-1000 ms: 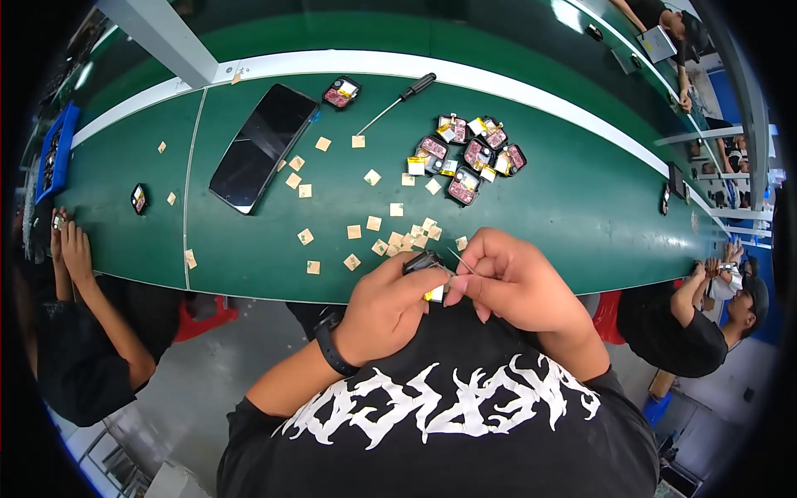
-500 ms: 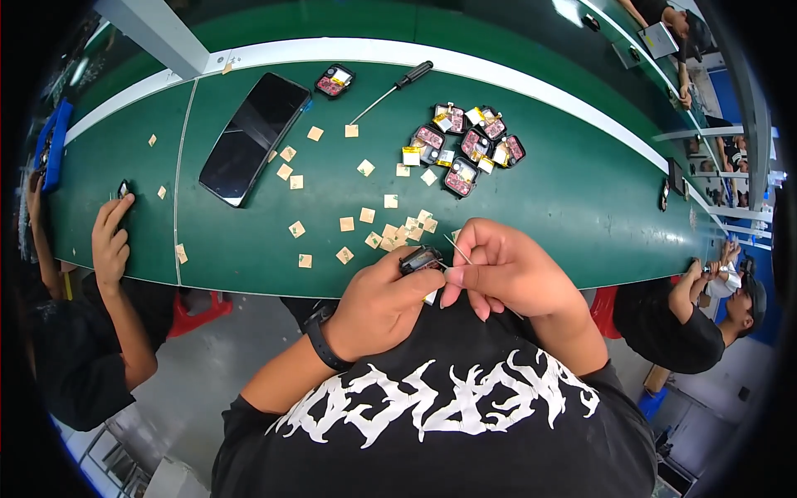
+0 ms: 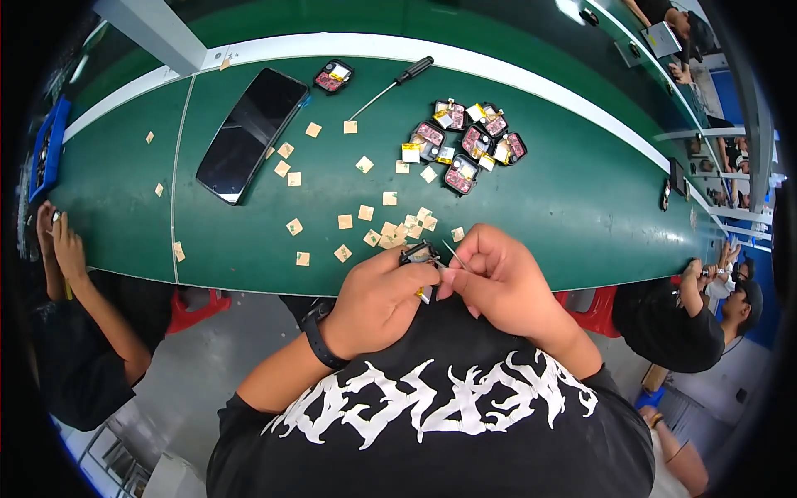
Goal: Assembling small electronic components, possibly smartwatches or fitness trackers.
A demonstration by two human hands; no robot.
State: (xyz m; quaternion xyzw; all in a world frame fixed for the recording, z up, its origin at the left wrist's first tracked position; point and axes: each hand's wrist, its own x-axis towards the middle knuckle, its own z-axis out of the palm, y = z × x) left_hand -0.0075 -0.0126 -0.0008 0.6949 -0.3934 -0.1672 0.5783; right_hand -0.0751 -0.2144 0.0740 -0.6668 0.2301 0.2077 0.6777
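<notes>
We have the black case (image 3: 418,252) just past the table's (image 3: 598,232) near edge, over the lap, with the left hand (image 3: 378,290) gripping it between thumb and curled fingers. The right hand (image 3: 505,274) pinches a thin tool (image 3: 454,255) between thumb and forefinger, its metal end standing out beside the case; we cannot tell what the fingertips touch inside. A yellow-and-white piece (image 3: 424,294) hangs below the left thumb. To work cleanly, we would brace the right fingertips against the left ones, so both hands move as one, and press lightly with the tool. We should hold the case by its rim and keep metal away from the dangling piece, which could probably be nicked. Tilting the case toward us should give a better view, and working above the table, near the tan squares (image 3: 344,222), would catch anything dropped.
</notes>
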